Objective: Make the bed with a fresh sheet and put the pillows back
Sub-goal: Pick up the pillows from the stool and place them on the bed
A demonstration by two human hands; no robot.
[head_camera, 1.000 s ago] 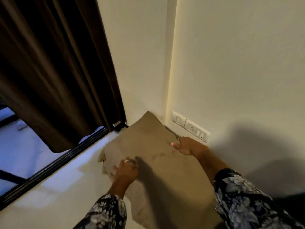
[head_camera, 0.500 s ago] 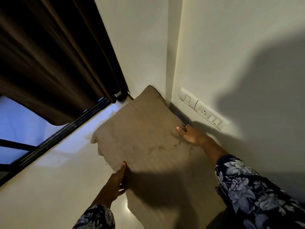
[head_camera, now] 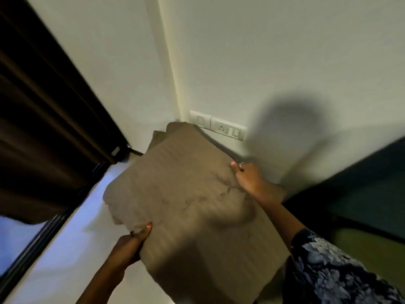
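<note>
A person holds a large, soft, tan-brown fabric pillow (head_camera: 188,194) by its two sides in the corner of the room. The left hand (head_camera: 131,244) grips the near left edge, thumb on top and the rest curled under, so its fingers (head_camera: 148,226) are clamped on the cloth. The right hand (head_camera: 249,181) presses on the far right edge beside the wall, thumb on top; the other fingers (head_camera: 235,165) wrap over the rim, pinching the pillow.

The pillow appears raised and tilted, its far corner close under the white switch-and-socket plate (head_camera: 218,126) on the pale wall. Behind it peeks the corner of what looks like a second pillow of the same cloth (head_camera: 158,137), lying in the corner.

To do this well, I would say the pillow should be lowered flat and square onto the one beneath, edges aligned, then pushed snug to the wall without bunching the white sheet (head_camera: 72,249) under it. Patting it afterwards would even out the dented filling.

Counting: two pillows as far as I can tell, two hands, one switch plate, one dark brown curtain (head_camera: 48,119) on the left, and one black window frame (head_camera: 50,224) below it.
</note>
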